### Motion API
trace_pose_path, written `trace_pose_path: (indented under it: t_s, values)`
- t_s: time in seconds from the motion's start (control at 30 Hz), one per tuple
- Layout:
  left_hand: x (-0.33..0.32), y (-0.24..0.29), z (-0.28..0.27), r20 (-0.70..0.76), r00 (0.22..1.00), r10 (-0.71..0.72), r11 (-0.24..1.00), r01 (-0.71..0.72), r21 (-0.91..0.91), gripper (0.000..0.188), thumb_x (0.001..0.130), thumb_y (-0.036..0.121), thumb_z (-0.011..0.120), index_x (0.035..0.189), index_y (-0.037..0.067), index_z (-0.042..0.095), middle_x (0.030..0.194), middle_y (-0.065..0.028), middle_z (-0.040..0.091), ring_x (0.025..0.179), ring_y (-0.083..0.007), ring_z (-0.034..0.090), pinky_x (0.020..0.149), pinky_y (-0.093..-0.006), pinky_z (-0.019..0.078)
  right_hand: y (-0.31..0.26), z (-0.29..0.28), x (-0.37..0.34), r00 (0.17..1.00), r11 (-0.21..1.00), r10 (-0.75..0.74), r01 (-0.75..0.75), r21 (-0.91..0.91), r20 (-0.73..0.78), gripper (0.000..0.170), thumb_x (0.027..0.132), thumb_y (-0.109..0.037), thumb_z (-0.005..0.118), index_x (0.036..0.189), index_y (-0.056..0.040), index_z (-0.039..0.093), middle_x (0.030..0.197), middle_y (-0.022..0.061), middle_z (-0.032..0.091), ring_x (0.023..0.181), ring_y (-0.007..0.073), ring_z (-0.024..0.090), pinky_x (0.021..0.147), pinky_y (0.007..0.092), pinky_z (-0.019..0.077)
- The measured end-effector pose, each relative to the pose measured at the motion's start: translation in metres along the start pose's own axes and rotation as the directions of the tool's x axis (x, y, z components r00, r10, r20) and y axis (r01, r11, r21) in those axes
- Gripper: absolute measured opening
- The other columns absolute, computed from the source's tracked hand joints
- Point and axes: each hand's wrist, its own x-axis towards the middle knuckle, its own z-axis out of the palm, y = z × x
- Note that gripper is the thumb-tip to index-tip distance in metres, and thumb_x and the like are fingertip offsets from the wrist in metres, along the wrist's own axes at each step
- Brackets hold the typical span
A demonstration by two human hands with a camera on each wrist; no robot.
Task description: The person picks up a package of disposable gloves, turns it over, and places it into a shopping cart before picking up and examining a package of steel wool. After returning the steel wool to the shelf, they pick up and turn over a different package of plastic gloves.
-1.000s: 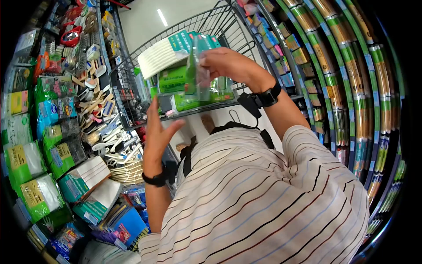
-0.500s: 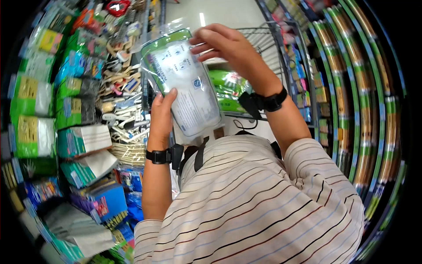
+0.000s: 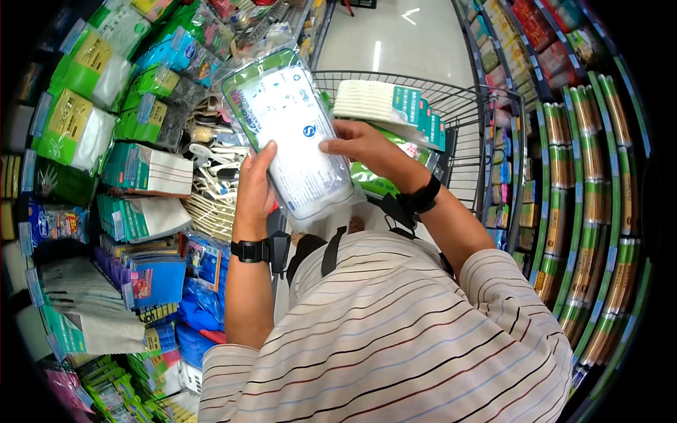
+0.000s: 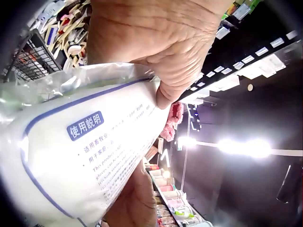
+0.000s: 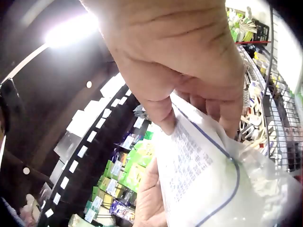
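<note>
A clear-wrapped pack of disposable gloves (image 3: 293, 134), its white back covered in small print, is held up in front of the body. My left hand (image 3: 254, 185) grips its left edge, thumb on the printed face. On the opposite edge my right hand (image 3: 370, 148) pinches it, thumb on the print and fingers behind. The left wrist view shows the printed panel (image 4: 85, 156) close up beneath the left thumb. In the right wrist view, the right hand (image 5: 180, 61) has its thumb on the same pack (image 5: 194, 165). The pack hides part of the shopping cart.
Beyond the pack stands a wire shopping cart (image 3: 465, 166) with white cloths in teal sleeves (image 3: 374, 101) and a green package (image 3: 374, 182) in it. Shelves of packaged cloths (image 3: 148, 169) and brushes (image 3: 215, 158) line the left. Racks of rolled goods (image 3: 553, 204) line the right.
The glove pack came up out of the cart area into both hands, its printed back now facing up. The right hand has lowered from above the pack to its right edge.
</note>
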Motion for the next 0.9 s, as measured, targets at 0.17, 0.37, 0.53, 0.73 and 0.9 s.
trace_pose_path:
  t_s: [0.17, 0.37, 0.53, 0.73, 0.9]
  values:
    - [-0.014, 0.009, -0.004, -0.049, 0.998, 0.029, 0.999, -0.027, 0.038, 0.044, 0.098, 0.014, 0.062, 0.135, -0.005, 0.049, 0.124, -0.0143, 0.063, 0.11, -0.0205, 0.063, 0.096, -0.0326, 0.0506, -0.003, 0.012, 0.009, 0.998, 0.996, -0.068, 0.067, 0.051, 0.007, 0.044, 0.094, -0.024, 0.068, 0.129, 0.0017, 0.058, 0.108, 0.0008, 0.066, 0.094, 0.0065, 0.059, 0.081, 0.0222, 0.0463]
    - [-0.025, 0.005, -0.02, -0.002, 1.0, 0.019, 0.995, -0.019, 0.1, 0.048, 0.096, 0.013, 0.064, 0.136, -0.006, 0.045, 0.124, -0.0155, 0.062, 0.111, -0.0207, 0.063, 0.094, -0.0321, 0.0521, -0.006, 0.02, 0.015, 0.996, 0.993, -0.093, 0.092, 0.076, 0.001, 0.045, 0.093, -0.025, 0.069, 0.128, 0.0021, 0.058, 0.11, 0.0023, 0.066, 0.096, 0.0081, 0.059, 0.082, 0.0236, 0.0466]
    - [-0.03, 0.004, -0.028, -0.028, 0.999, 0.045, 0.99, -0.041, 0.135, 0.05, 0.095, 0.01, 0.063, 0.139, -0.004, 0.044, 0.128, -0.0139, 0.061, 0.114, -0.02, 0.061, 0.098, -0.0334, 0.0488, -0.016, 0.028, 0.02, 0.996, 0.996, -0.084, 0.082, 0.042, 0.035, 0.047, 0.093, -0.028, 0.069, 0.129, 0.0003, 0.058, 0.108, 0.0013, 0.066, 0.093, 0.0068, 0.058, 0.079, 0.0221, 0.0453]
    - [-0.033, 0.011, -0.03, -0.044, 0.992, 0.121, 0.981, -0.112, 0.161, 0.05, 0.095, 0.009, 0.063, 0.14, -0.003, 0.044, 0.13, -0.0127, 0.061, 0.117, -0.0199, 0.059, 0.103, -0.0341, 0.0449, -0.018, 0.035, 0.029, 0.987, 0.991, -0.129, 0.125, 0.046, 0.091, 0.045, 0.093, -0.031, 0.068, 0.128, -0.0032, 0.06, 0.102, -0.0026, 0.065, 0.086, 0.0031, 0.054, 0.072, 0.0199, 0.0412]
    - [-0.036, 0.015, -0.029, -0.07, 0.986, 0.154, 0.975, -0.14, 0.174, 0.049, 0.094, 0.009, 0.065, 0.137, -0.004, 0.046, 0.128, -0.0131, 0.062, 0.115, -0.0201, 0.06, 0.102, -0.0342, 0.0453, -0.02, 0.037, 0.034, 0.99, 0.994, -0.092, 0.085, 0.07, 0.109, 0.034, 0.094, -0.02, 0.066, 0.121, 0.0, 0.062, 0.11, 0.004, 0.067, 0.098, 0.0098, 0.061, 0.086, 0.0254, 0.0476]
